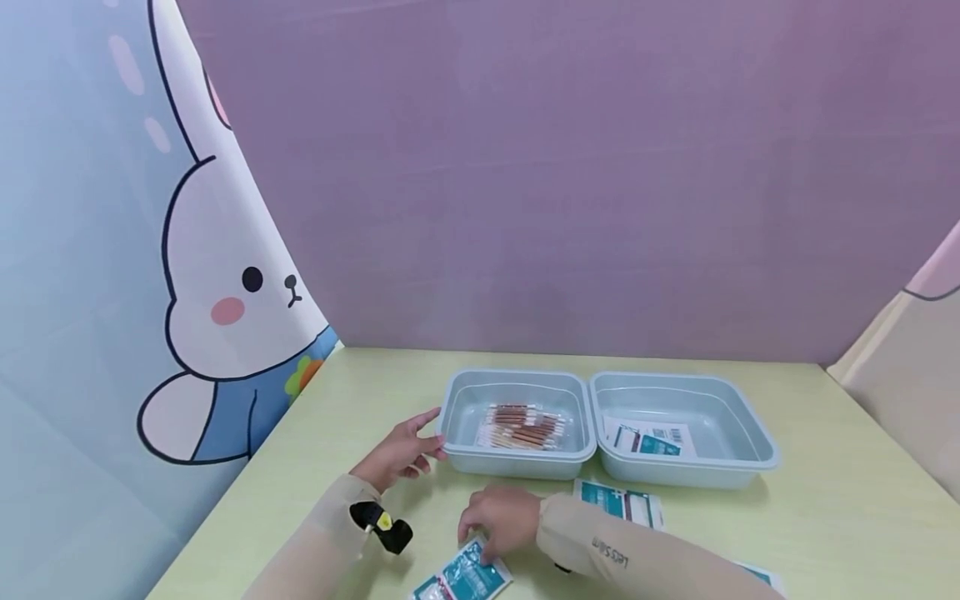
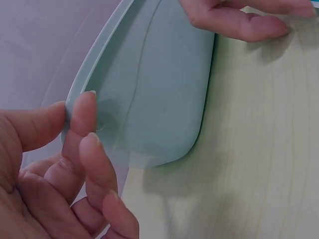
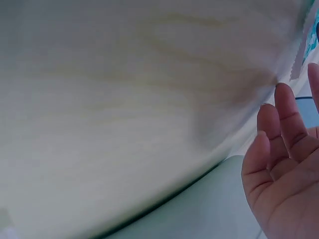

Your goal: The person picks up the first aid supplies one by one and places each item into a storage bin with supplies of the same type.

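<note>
My left hand (image 1: 400,450) holds the left corner of a pale blue-green plastic bin (image 1: 517,463), thumb and forefinger at its rim (image 2: 75,94). Inside that bin lie clear packs of brown-and-white cotton swabs (image 1: 522,427). In front of it, my right hand (image 1: 501,518) pinches the upper end of a teal-and-white printed packet (image 1: 471,575) low over the table. The right wrist view shows my right hand (image 3: 289,174) with only a sliver of the packet (image 3: 310,45) at the frame's edge.
A second blue-green bin (image 1: 682,473) stands right beside the first, with a teal-and-white packet (image 1: 651,438) inside. Another packet (image 1: 603,497) lies in front of the bins, partly behind my right forearm. One more packet (image 1: 763,575) shows at the lower right. A purple backdrop (image 1: 555,183) rises behind the table.
</note>
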`<action>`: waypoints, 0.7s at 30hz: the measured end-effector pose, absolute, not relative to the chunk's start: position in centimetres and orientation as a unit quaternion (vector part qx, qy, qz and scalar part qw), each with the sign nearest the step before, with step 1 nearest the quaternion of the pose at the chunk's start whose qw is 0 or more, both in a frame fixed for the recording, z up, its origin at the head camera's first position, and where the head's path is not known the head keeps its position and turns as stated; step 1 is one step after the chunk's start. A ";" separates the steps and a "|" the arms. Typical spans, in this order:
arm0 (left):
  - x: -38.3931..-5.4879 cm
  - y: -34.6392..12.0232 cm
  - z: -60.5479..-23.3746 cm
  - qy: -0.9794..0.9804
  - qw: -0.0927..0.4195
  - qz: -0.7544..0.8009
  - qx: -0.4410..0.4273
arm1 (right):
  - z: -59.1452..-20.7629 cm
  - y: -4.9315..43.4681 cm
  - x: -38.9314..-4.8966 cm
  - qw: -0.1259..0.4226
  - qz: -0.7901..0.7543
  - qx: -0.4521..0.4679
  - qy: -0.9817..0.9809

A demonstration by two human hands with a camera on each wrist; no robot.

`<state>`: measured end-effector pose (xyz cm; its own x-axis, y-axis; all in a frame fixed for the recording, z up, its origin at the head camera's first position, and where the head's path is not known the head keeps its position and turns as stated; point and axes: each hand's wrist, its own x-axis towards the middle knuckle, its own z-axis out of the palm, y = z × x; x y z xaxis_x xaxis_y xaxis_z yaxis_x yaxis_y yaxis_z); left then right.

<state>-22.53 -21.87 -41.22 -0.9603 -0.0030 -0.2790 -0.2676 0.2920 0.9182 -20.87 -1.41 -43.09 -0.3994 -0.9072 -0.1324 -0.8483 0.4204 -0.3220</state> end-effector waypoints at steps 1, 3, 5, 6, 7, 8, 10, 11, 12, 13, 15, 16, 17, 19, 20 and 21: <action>-22.5 -21.9 -41.2 0.796 0.113 0.589 -0.085 | -43.1 -1.4 -20.8 0.144 -0.101 -0.529 0.830; -22.6 -21.9 -41.3 0.796 0.112 0.589 -0.085 | -43.3 -1.4 -20.9 0.142 -0.097 -0.532 0.829; -22.6 -21.9 -41.3 0.796 0.113 0.589 -0.085 | -43.5 -1.4 -21.0 0.141 -0.094 -0.535 0.828; -22.6 -21.9 -41.3 0.796 0.113 0.589 -0.085 | -43.7 -1.4 -21.0 0.141 -0.093 -0.536 0.827; -22.6 -21.9 -41.3 0.796 0.113 0.589 -0.085 | -43.8 -1.4 -21.1 0.141 -0.091 -0.538 0.826; -22.6 -21.9 -41.3 0.796 0.113 0.588 -0.085 | -43.9 -1.4 -21.1 0.143 -0.092 -0.538 0.826; -22.6 -21.9 -41.3 0.797 0.112 0.587 -0.085 | -44.0 -1.4 -21.2 0.148 -0.090 -0.537 0.825; -22.6 -21.9 -41.4 0.797 0.111 0.587 -0.085 | -44.1 -1.4 -21.2 0.152 -0.090 -0.537 0.825; -22.6 -21.9 -41.4 0.797 0.110 0.587 -0.085 | -44.2 -1.4 -21.2 0.155 -0.088 -0.536 0.825; -22.6 -21.9 -41.4 0.797 0.110 0.588 -0.084 | -44.2 -1.4 -21.2 0.160 -0.087 -0.534 0.826; -22.7 -21.9 -41.4 0.797 0.110 0.588 -0.082 | -44.2 -1.5 -21.1 0.167 -0.083 -0.530 0.827; -22.7 -21.9 -41.4 0.797 0.110 0.588 -0.082 | -44.2 -1.5 -21.1 0.169 -0.082 -0.528 0.828; -22.7 -21.9 -41.4 0.797 0.110 0.588 -0.082 | -44.2 -1.5 -21.0 0.169 -0.080 -0.526 0.830; -22.7 -21.9 -41.5 0.797 0.110 0.589 -0.082 | -44.2 -1.5 -20.9 0.173 -0.079 -0.520 0.833; -22.8 -21.9 -41.5 0.797 0.109 0.588 -0.083 | -44.1 -1.5 -20.9 0.176 -0.079 -0.517 0.834; -22.8 -21.8 -41.5 0.797 0.110 0.588 -0.084 | -44.1 -1.5 -20.8 0.178 -0.079 -0.514 0.835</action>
<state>-22.80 -21.84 -41.54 -0.9620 -0.0047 -0.2732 -0.2624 0.2940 0.9191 -20.83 -1.48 -44.10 -0.4084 -0.8867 -0.2167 -0.8308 0.4594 -0.3142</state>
